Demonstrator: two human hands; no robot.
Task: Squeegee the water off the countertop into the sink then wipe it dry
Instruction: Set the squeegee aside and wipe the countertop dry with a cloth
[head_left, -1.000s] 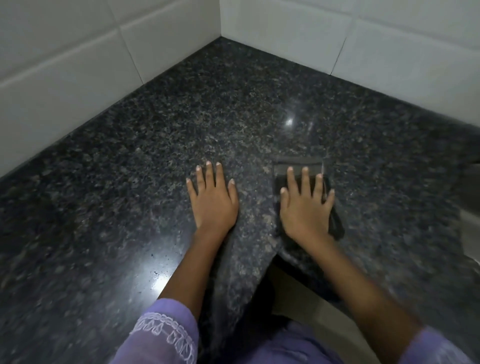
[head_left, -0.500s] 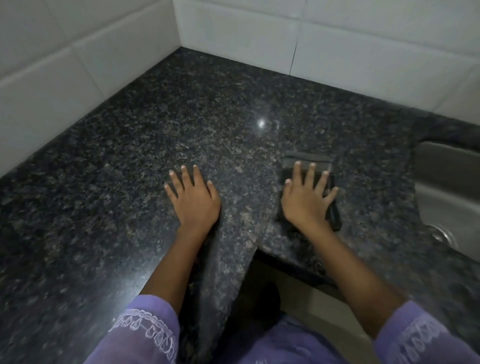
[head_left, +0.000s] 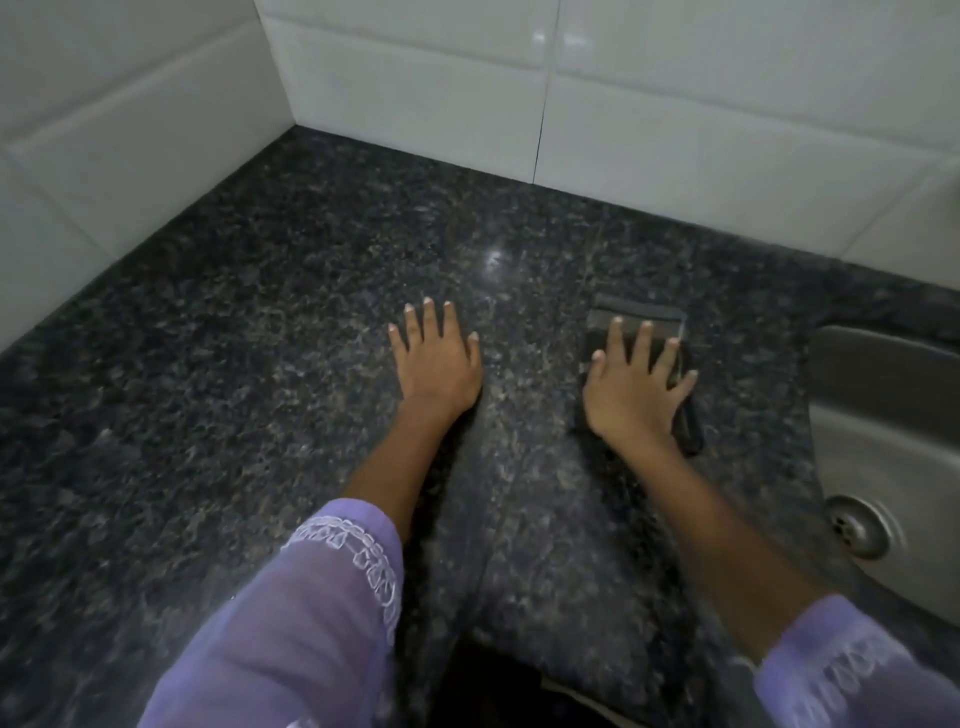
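Right hand: your right hand (head_left: 631, 395) lies flat, fingers (head_left: 645, 340) spread wide, pressing a dark pad (head_left: 636, 317), possibly the squeegee or cloth.
Left hand: your left hand (head_left: 436, 364) rests flat on the tabletop (head_left: 234, 364), holding nothing.
Sink: the sink (head_left: 883, 441) sits just right of the pad.
Technique: keep even pressure and sweep straight toward the sink.

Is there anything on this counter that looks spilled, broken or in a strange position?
Nothing stands out. The dark cloth lies flat under the right hand, the left hand rests flat on the countertop, and no puddle or damage is visible near the sink.
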